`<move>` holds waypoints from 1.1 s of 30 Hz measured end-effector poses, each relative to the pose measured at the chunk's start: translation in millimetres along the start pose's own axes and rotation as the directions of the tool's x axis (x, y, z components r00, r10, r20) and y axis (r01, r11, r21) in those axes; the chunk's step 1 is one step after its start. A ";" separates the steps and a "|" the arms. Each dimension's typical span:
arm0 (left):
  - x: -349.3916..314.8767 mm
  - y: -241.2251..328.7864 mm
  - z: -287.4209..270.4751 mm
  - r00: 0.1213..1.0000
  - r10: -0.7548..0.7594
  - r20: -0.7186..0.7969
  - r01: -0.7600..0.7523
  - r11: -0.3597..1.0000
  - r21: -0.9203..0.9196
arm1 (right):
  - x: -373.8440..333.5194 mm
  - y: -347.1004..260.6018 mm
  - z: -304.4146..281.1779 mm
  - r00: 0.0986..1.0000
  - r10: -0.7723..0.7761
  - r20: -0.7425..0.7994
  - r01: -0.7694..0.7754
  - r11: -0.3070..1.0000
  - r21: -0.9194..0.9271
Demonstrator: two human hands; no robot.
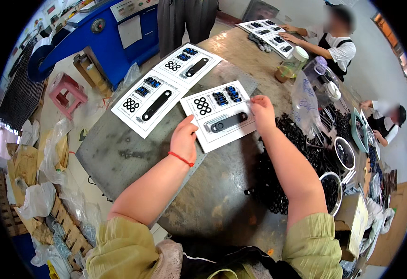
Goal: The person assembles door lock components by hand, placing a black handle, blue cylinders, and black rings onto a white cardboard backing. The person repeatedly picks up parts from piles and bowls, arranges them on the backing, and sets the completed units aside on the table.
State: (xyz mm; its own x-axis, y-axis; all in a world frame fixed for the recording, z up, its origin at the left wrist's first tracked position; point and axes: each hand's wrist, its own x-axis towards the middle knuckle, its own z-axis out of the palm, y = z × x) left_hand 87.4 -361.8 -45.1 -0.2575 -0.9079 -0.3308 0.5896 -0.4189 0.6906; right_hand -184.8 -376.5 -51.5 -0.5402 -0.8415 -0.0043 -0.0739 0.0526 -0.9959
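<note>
**Two hands on a white packing card at the grey table**

The white card (222,116) lies flat on the worn grey table (119,153), just in front of the person and tilted a little anticlockwise; it is a glossy rectangle with a cluster of black rings (202,106) at its upper left, a group of small blue pieces (226,96) at its upper right, and a long black bar-shaped tool (229,122) lying slantwise across its lower half; the left hand (185,138) rests on the card's near left edge, fingers together and curled down onto the card, thumb raised beside them, a red string at the wrist; the right hand (262,111) presses on the card's right edge with fingers bent and close together, pinching nothing that shows; whether either hand grips the card from below, I cannot tell.

Two more cards of the same kind (166,88) lie side by side further up the table, just beyond the first and apart from it; a heap of small black parts (301,149) spreads to the right of the right forearm, with metal bowls (331,186) holding more of them; a clear plastic bag (306,104) stands beyond the heap; another person (329,44) sits at the far end of the table with further cards.
</note>
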 end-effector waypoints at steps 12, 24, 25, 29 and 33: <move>42.5 -8.0 50.2 0.987 -0.018 0.162 0.021 1.000 -0.018 | 128.2 9.8 3.3 0.977 0.013 0.211 0.035 0.975 -0.220; 64.5 -24.6 36.3 0.952 0.058 0.300 -0.084 0.994 0.073 | 139.1 -8.9 38.8 0.957 0.068 0.283 0.026 0.948 -0.317; 65.6 -25.9 34.4 0.952 0.063 0.298 -0.091 0.993 0.081 | 136.5 -10.4 41.0 0.953 0.063 0.296 0.044 0.939 -0.341; 73.8 -34.3 31.0 0.941 0.052 0.334 -0.110 0.982 0.155 | 142.0 -6.8 41.2 0.954 0.070 0.293 0.040 0.934 -0.355; 77.1 -40.0 23.8 0.933 0.172 0.316 -0.311 0.826 0.470 | 141.9 -2.1 43.8 0.955 0.018 0.298 0.093 0.931 -0.354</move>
State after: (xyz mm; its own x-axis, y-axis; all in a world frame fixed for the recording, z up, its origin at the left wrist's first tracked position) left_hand 25.8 -415.5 -82.9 -0.3803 -0.9248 0.0132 0.2068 -0.0712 0.9758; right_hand -224.6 -519.5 -54.0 -0.2675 -0.9623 -0.0490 -0.4155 0.1611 -0.8952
